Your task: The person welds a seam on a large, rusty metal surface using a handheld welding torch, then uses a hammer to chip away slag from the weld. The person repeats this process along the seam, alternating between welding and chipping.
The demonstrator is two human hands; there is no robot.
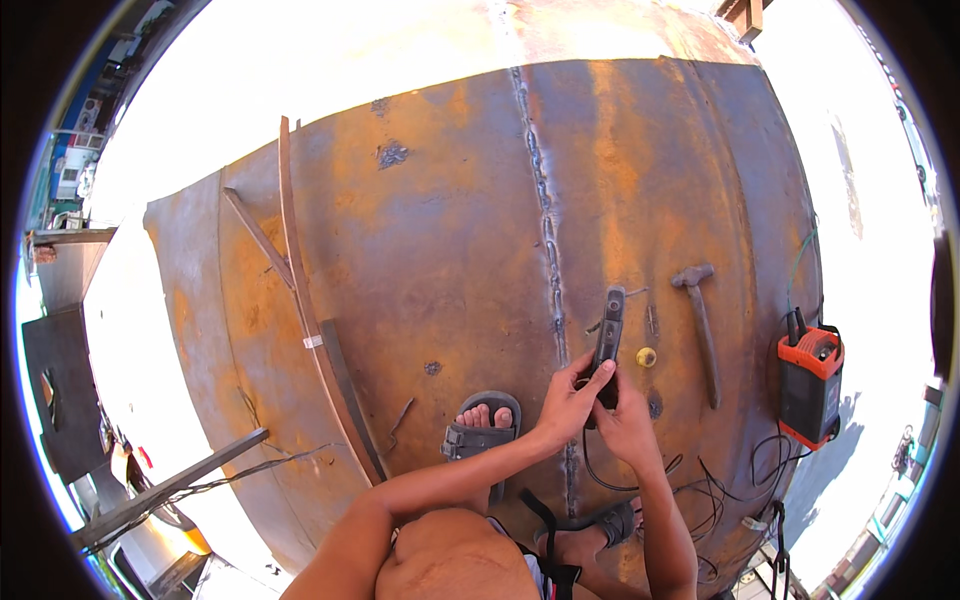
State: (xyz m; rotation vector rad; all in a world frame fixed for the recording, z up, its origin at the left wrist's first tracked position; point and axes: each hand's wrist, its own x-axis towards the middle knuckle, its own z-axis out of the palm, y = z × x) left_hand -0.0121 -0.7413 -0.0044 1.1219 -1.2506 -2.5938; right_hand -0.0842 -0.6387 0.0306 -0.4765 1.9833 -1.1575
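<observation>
Both my hands are closed around a black welding electrode holder (609,330), its jaw end pointing away from me. My left hand (574,402) grips the handle from the left, thumb laid along it. My right hand (628,420) wraps the lower handle from the right; its fingers are partly hidden. Something thin sticks out beside the jaw tip, too small to make out. From the handle a black cable (592,470) loops down to the right. Just left of the holder runs a weld seam (548,225). A small round yellow object (646,357) lies to its right.
A hammer (704,335) lies on the rusty curved steel plate (420,260). At the right edge stands an orange and black welding machine (811,385) with tangled cables (715,492). Long metal strips (300,255) cross the left side. My sandalled foot (483,425) stands left of the seam.
</observation>
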